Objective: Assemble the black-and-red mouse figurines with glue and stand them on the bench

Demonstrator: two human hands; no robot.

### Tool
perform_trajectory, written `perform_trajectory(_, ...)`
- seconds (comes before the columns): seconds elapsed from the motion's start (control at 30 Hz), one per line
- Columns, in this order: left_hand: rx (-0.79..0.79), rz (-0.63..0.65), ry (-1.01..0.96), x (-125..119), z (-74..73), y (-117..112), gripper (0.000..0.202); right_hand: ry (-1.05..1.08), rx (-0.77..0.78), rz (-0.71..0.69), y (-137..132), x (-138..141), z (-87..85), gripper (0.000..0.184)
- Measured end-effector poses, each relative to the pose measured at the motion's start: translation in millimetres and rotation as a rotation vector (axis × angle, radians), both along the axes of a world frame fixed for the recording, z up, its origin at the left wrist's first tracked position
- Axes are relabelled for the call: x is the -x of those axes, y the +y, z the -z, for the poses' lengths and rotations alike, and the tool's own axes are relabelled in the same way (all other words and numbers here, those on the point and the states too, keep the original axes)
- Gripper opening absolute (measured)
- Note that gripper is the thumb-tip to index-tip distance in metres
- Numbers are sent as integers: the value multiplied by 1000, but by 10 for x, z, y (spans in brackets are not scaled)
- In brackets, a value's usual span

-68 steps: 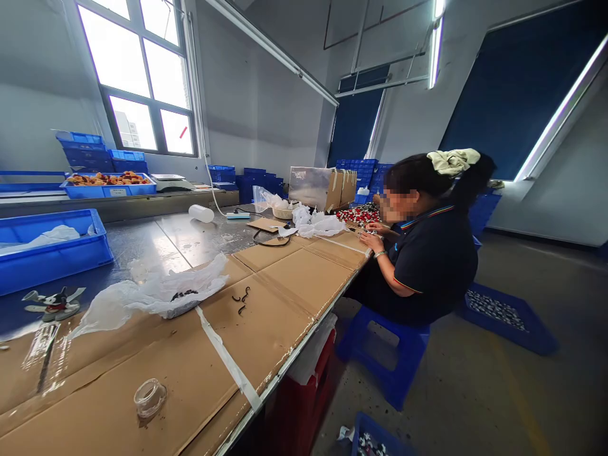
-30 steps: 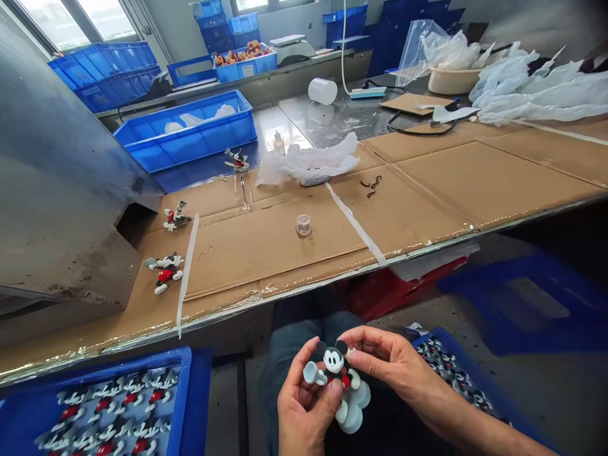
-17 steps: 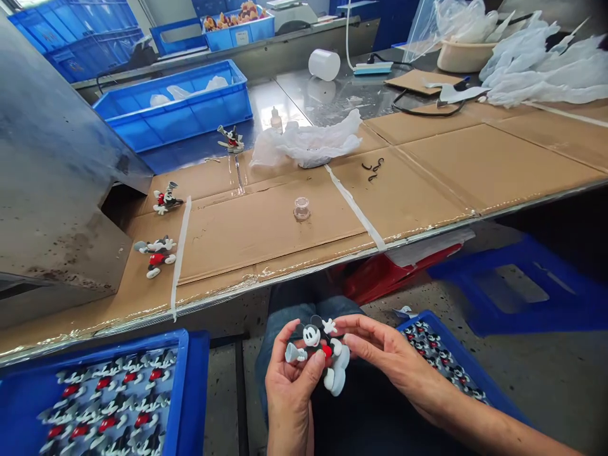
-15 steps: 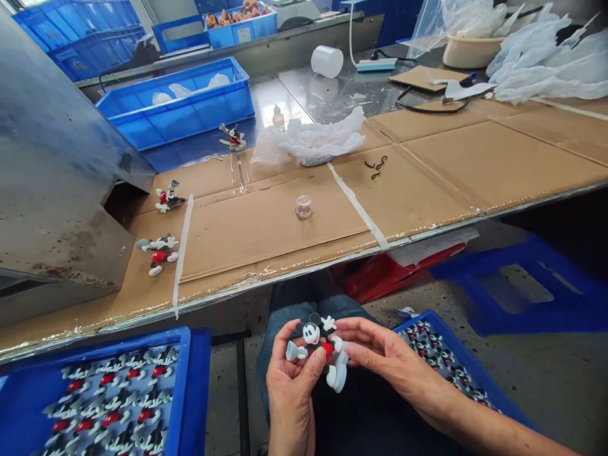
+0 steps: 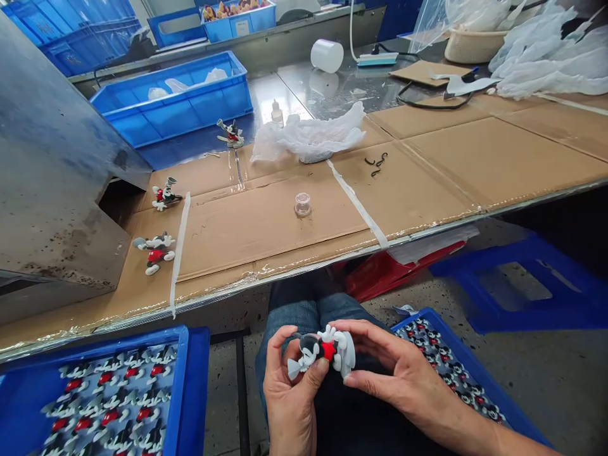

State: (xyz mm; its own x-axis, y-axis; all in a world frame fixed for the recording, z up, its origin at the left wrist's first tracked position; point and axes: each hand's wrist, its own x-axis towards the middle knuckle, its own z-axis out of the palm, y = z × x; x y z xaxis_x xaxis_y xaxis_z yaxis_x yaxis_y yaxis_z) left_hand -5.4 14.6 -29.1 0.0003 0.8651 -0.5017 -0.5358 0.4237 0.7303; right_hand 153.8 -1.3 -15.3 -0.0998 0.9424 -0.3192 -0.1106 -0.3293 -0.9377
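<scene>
Over my lap, both hands hold one small cartoon mouse figurine [image 5: 319,353] with black ears, red shorts and white shoes. My left hand [image 5: 289,399] wraps its head end, thumb pressed against it. My right hand [image 5: 396,380] pinches its white feet from the right. The figurine lies tilted on its side. Two blue trays flank my knees: the left tray [image 5: 185,380] holds rows of the same figurines, the right tray [image 5: 475,373] holds several more.
A cardboard-covered bench [image 5: 427,183] runs across in front of me. On it lie three loose figurines [image 5: 154,247], a small clear cup [image 5: 303,204], crumpled white plastic [image 5: 308,134], tiny black hooks [image 5: 376,162] and a blue bin [image 5: 175,107]. A blue stool [image 5: 517,285] stands at right.
The view swung from a seated co-worker down to my lap. Since half a second ago, the figurine has been turned from upright onto its side and lowered slightly.
</scene>
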Motion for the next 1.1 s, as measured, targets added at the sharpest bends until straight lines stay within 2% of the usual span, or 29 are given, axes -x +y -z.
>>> perform_trajectory(0.1,-20,-36,27,-19,5,-10,62,4,-4,9,-14,7,11,46)
perform_trajectory(0.3,-100,-84,128,-81,8,-25,61,148,94,3,1,62,57,54)
perform_trajectory(0.5,-251,1,-12,-138,-9,-111,72,-62,24,49,122,-1,5,39)
perform_trajectory(0.6,-309,15,-65,-143,-18,-116,59,-87,12,41,170,-26,37,43)
perform_trajectory(0.73,-308,-27,-37,-154,-72,-113,48,-105,-7,18,171,-43,41,40)
perform_trajectory(0.87,-278,-87,44,-165,-116,-130,35,-34,36,-15,141,-55,-51,32)
perform_trajectory(0.97,-237,-123,50,-149,-110,-117,33,-18,11,8,118,-57,-74,33)
perform_trajectory(1.1,-198,-128,75,-128,-111,-87,34,-131,-76,19,91,-62,-2,32)
